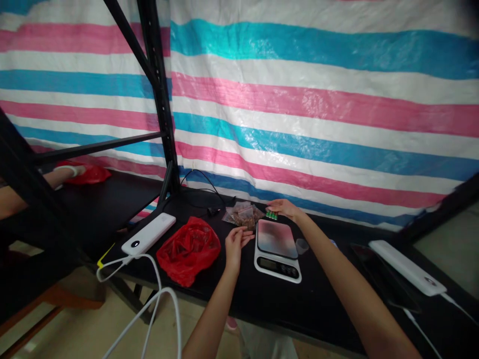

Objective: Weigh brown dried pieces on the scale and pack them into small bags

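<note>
A white digital kitchen scale (pixel 277 247) sits on the black table (pixel 322 304) in front of me. My right hand (pixel 281 207) reaches past its far edge, fingers pinched on a small green item (pixel 271 215). My left hand (pixel 237 243) rests just left of the scale with its fingers loosely curled and nothing in them. Small clear bags of brown bits (pixel 243 215) lie between the two hands, behind the scale. A crumpled red plastic bag (pixel 188 250) lies left of my left hand.
A white power bank (pixel 148 234) with white cables lies at the table's left corner; another one (pixel 407 267) and a dark phone (pixel 372 259) lie right. A small clear cup (pixel 301 245) stands beside the scale. Another person's arm (pixel 22 192) reaches in at far left.
</note>
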Available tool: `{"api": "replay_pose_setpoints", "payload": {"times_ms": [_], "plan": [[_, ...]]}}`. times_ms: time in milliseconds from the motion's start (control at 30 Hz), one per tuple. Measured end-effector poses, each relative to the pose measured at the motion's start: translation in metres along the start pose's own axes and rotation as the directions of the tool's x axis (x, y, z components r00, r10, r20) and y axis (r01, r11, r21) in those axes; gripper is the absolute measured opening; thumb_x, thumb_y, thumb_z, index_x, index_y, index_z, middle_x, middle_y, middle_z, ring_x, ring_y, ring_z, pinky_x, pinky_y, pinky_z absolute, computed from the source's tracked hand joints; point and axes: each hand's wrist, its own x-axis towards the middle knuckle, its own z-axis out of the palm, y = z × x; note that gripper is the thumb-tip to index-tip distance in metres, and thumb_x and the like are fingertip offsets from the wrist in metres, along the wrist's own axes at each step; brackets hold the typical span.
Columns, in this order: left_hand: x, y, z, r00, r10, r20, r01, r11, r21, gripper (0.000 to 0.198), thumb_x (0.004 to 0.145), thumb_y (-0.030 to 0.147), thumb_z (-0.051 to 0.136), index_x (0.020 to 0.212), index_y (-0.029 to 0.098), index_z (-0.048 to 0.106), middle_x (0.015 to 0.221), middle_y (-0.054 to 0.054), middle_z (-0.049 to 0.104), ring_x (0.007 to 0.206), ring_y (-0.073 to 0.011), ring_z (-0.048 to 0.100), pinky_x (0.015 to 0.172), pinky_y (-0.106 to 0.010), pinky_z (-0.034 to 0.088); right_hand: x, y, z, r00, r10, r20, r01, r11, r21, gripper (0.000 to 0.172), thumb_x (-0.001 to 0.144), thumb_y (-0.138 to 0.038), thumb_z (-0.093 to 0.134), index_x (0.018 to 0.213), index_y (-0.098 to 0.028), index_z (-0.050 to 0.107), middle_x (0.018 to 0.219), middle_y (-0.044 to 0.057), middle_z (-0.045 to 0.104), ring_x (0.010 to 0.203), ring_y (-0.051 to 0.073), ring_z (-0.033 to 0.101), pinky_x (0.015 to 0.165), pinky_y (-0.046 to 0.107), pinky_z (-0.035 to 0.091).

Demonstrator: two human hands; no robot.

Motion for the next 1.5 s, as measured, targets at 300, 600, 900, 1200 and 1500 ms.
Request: {"api": "replay_pose_setpoints", "payload": {"times_ms": [300,600,900,1200,1500], "plan": [[0.006,-0.016,0.003,1.0,0.011,0.03,-0.015,0.99,0.14,0.04,0.062,0.047,0.066,0.075,0.01,0.062,0.064,-0.01,0.067,0.057,-0.017,0.065,0.057,-0.026,0.052,0.029,0.023,-0.054,0.993,0.008,-0.119,-0.033,0.977,-0.209,0.021,0.046,-0.031,0.078,0.057,-0.017,0.067,0.056,0.005,0.067,0.053,0.017,0.06,0.057,0.032,0.05],[0.008,-0.01,-0.002,0.997,0.048,-0.055,-0.036,0.98,0.197,0.037,0.065,0.044,0.063,0.077,0.009,0.062,0.066,-0.01,0.067,0.058,-0.0174,0.065,0.059,-0.027,0.052,0.039,0.034,-0.06,0.971,-0.1,-0.218,0.032,0.956,-0.293,0.012,0.059,-0.027,0.069,0.068,-0.019,0.069,0.081,0.006,0.07,0.084,0.026,0.062,0.086,0.042,0.043],[-0.006,-0.003,-0.004,0.965,0.258,-0.035,-0.235,0.92,0.314,0.022,0.075,0.033,0.054,0.08,0.013,0.061,0.066,-0.005,0.064,0.063,-0.0163,0.064,0.062,-0.028,0.053,-0.141,0.062,-0.042,0.838,-0.312,-0.447,0.133,0.912,-0.388,0.042,0.073,-0.046,0.055,0.108,-0.023,0.06,0.114,0.009,0.06,0.097,0.026,0.056,0.082,0.041,0.045],[-0.026,-0.001,-0.008,0.914,0.399,-0.069,-0.331,0.834,0.442,0.014,0.076,0.028,0.053,0.078,0.017,0.062,0.062,-0.003,0.063,0.058,-0.0151,0.062,0.058,-0.024,0.048,-0.161,0.108,-0.033,0.918,-0.164,-0.362,0.097,0.976,-0.198,0.07,0.054,-0.037,0.067,0.12,-0.022,0.049,0.119,0.011,0.056,0.099,0.026,0.055,0.081,0.041,0.047],[-0.029,-0.001,-0.01,0.923,0.379,-0.059,-0.308,0.824,0.475,0.014,0.076,0.025,0.051,0.076,0.016,0.062,0.059,-0.003,0.062,0.055,-0.014,0.06,0.054,-0.023,0.047,-0.133,0.096,-0.015,0.834,-0.251,-0.491,0.125,0.953,-0.275,0.048,0.06,-0.039,0.062,0.103,-0.017,0.057,0.095,0.009,0.065,0.075,0.021,0.057,0.077,0.04,0.044]]}}
